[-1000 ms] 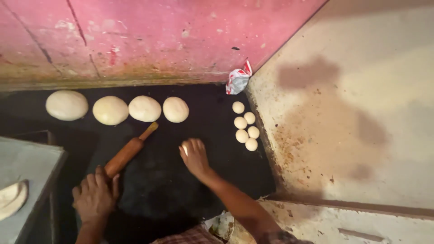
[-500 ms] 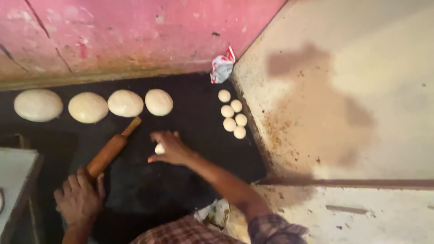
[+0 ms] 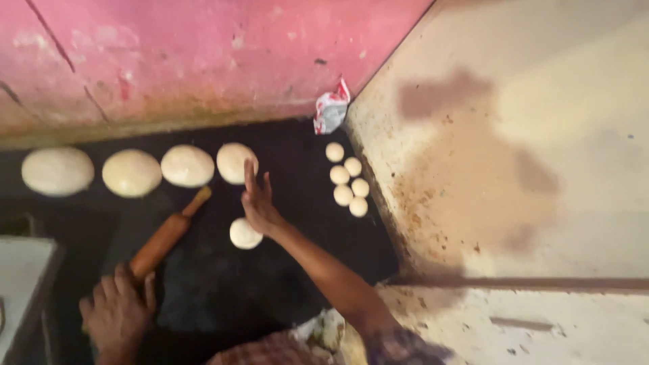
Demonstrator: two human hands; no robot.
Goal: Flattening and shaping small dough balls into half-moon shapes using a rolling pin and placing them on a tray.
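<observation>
Four flattened rounds point(image 3: 135, 172) are lying in a row behind the rolling pin point(image 3: 165, 235), five small balls point(image 3: 347, 180) sitting to their right.

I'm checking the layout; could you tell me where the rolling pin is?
The rolling pin lies slanted on the dark slab, lower left, its near end under the left hand.

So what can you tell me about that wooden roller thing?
The rolling pin is a reddish-brown wooden stick with a paler, thinner handle at its far end. It lies slanted on the black work surface, far end pointing toward the row of flattened dough rounds. The left hand closes around its near end, hiding that handle. Nothing else touches it; the small dough ball lies apart.
</observation>
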